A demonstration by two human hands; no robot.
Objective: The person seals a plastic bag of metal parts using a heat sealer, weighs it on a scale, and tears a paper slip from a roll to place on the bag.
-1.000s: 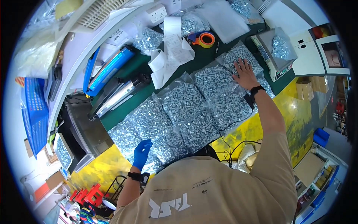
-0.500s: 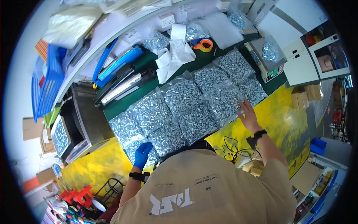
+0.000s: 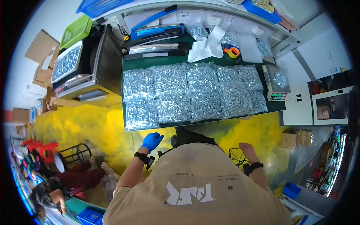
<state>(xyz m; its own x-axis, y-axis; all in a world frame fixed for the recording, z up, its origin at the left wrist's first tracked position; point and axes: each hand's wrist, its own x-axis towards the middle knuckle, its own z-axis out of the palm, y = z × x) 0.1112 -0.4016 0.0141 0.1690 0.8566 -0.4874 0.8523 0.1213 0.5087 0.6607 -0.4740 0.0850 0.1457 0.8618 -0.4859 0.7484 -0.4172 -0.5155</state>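
Observation:
My left hand [image 3: 152, 141], in a blue glove, hangs in front of the table's near edge with its fingers curled in and nothing seen in them. Bare, my right hand [image 3: 247, 151] is loosely closed over the floor, also with nothing visible in it. Neither touches the clear bags [image 3: 174, 107] of small silvery metal parts, which look like short sleeves. Several such bags lie side by side in two rows on the green table [image 3: 277, 107]. Nearest to my left hand is the front left bag [image 3: 141, 113].
Bag sealers [image 3: 157, 50], a paper strip [image 3: 208, 45], orange tape [image 3: 231, 51] and a scale [image 3: 275, 84] stand along the table's back and right. A metal-filled tray [image 3: 67, 62] sits on a cabinet at left. Black cables [image 3: 237, 155] lie near my right hand. Another person [image 3: 75, 182] is behind left.
Both hands have come off the bags and drawn back toward my body. My right hand has gone from spread fingers to closed. The view has turned, and the table now sits farther off.

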